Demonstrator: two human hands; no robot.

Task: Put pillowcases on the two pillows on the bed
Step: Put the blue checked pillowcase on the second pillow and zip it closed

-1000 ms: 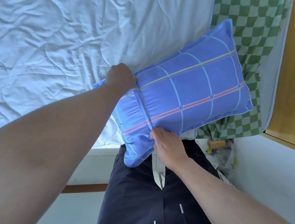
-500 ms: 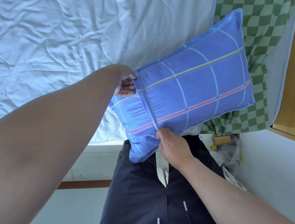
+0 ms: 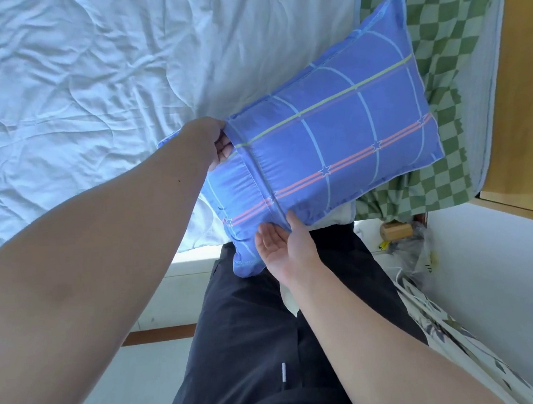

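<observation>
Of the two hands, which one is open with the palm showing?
The right hand, under the near edge of the blue pillowcase: fingers straight, palm up. The left hand grips the far edge.

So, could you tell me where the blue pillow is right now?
In the head view it is centre-right, the blue pillow held between the left hand and right hand, over the bed's edge beside the green checkered sheet.

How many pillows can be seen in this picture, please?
1. The blue pillow, already inside its striped pillowcase, is held over the bed's near edge between the left hand and the right hand. The second pillow is not in view; it may lie outside the frame.
</observation>
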